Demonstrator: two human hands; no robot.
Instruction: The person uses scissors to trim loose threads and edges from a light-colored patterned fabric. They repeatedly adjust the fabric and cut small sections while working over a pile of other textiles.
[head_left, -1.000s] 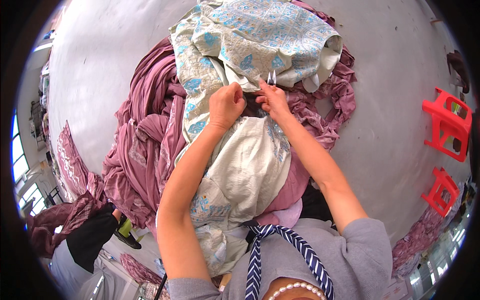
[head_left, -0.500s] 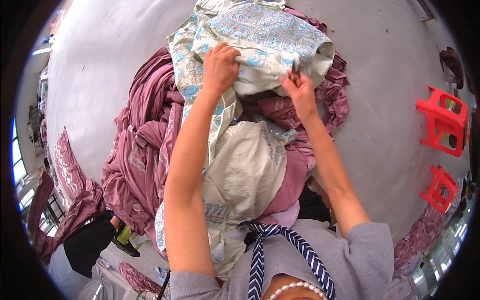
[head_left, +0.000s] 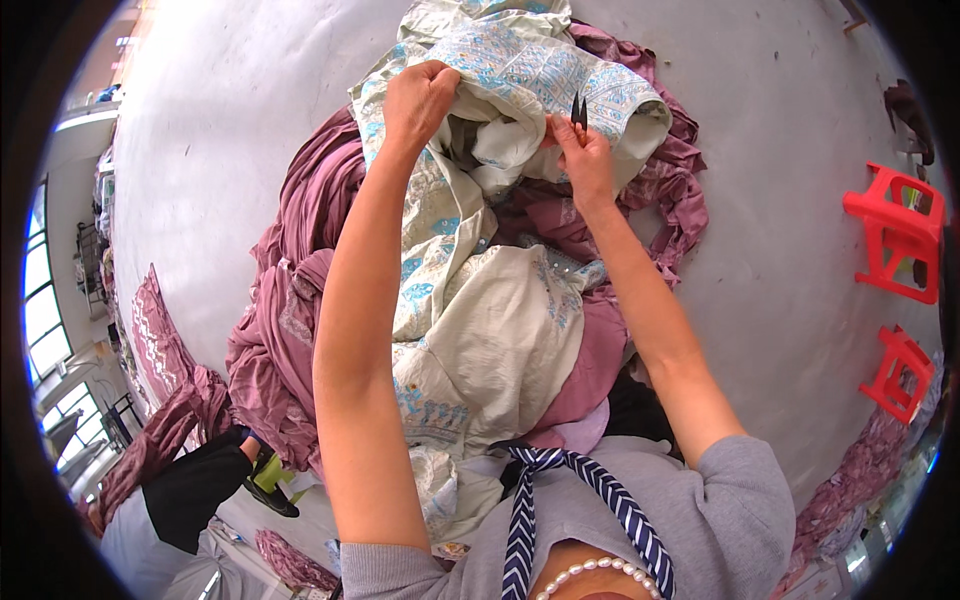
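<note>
Cream fabric point(head_left: 530, 75) with blue embroidery is bunched in front of me and spreads down toward my lap. My left hand point(head_left: 418, 102) is closed on its edge at the upper left. Farther right, my right hand point(head_left: 584, 160) grips small thread snips point(head_left: 579, 108), their dark blades pointing up and away. The thumb and finger of that hand also meet the cream fabric's edge; whether they pinch it I cannot tell. Between my hands the cloth sags into a fold. The snips' handles are mostly hidden in my palm.
Mauve fabric point(head_left: 305, 220) is heaped around and under the cream cloth on the grey floor point(head_left: 760, 200). Two red plastic stools point(head_left: 893, 235) stand at the right. At the lower left a person in a black garment point(head_left: 195, 490) sits beside more mauve cloth point(head_left: 165, 340).
My left hand has moved up and slightly left, drawing the cloth's edge with it. The right hand has shifted a little left, and the snips' blades show more clearly.
</note>
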